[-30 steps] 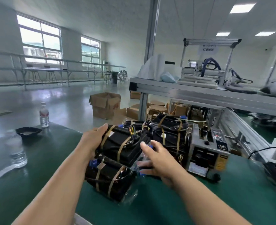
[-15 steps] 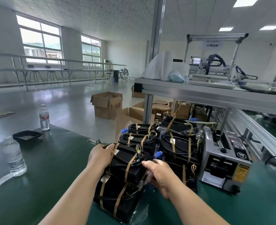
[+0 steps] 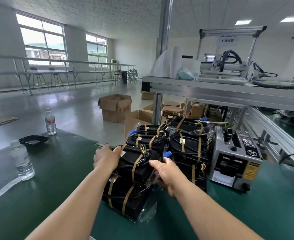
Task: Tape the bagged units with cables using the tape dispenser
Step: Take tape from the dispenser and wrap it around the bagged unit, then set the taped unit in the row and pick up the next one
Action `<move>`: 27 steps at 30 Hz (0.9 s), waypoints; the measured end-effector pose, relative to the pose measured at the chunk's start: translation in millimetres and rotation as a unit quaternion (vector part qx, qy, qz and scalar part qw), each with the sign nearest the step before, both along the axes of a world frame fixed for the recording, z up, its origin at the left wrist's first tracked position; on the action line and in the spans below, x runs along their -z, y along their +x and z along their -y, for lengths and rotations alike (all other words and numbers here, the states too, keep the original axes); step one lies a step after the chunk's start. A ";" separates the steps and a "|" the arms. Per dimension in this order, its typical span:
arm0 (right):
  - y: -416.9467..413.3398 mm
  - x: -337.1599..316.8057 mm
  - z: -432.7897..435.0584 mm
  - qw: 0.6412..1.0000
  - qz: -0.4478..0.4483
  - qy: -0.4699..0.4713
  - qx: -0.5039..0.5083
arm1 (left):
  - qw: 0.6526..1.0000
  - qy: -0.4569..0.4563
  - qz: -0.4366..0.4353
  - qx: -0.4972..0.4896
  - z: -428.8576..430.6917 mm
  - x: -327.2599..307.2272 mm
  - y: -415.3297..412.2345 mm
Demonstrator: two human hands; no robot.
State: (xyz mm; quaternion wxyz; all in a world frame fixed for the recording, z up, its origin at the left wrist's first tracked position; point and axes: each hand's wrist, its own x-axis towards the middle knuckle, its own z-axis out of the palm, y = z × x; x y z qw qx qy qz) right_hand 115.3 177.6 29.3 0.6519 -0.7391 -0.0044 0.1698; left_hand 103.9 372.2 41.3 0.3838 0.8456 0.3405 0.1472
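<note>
1. The left hand (image 3: 106, 158) curls round the boxy black bagged unit (image 3: 136, 164) at its left end.
2. The right hand (image 3: 168, 172) grips its right end.
3. The unit tops a stack (image 3: 125, 196) on the green desk (image 3: 39, 187), left of the grey tape dispenser (image 3: 234, 160).

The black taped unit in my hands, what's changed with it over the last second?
The right hand, which lay nearly flat against the near side of the top unit, now grips its right end. The left hand kept its hold on the left end. The unit still sits on the lower unit, beside the stack and the tape dispenser.
</note>
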 end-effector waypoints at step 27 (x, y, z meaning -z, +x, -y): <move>-139.6 -28.1 401.3 0.871 0.204 -0.193 0.402 | 0.826 -0.124 0.063 0.547 447.1 10.5 -29.7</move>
